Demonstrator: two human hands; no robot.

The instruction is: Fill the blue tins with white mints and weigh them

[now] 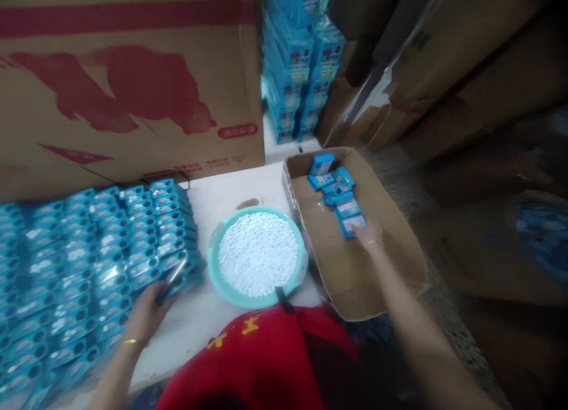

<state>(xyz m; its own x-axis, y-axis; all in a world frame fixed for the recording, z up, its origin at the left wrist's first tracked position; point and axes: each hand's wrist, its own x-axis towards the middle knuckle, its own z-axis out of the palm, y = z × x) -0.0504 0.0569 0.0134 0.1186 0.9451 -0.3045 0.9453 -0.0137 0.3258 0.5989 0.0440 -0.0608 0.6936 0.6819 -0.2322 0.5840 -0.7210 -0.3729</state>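
My left hand [151,312], at the right edge of the stacked boxes, is closed around a dark flat object with a shiny edge [171,281]; blur hides what kind it is. Close by stand rows of small blue boxes [106,268] with dark round spots on their ends. Inside an open cardboard tray, my right hand [370,235] has its fingers at the edge of a small blue box [352,226] and appears to grip it. Several more blue packs [339,182] lie further up in that tray. Between my hands sits a turquoise basin [213,262] full of small white pieces [260,253].
The cardboard tray [399,244] stands at the white table's [202,203] right side. A large carton with red print [133,90] walls off the back left. Tall stacks of blue packs [295,73] rise behind the tray. More brown cartons [465,61] fill the right.
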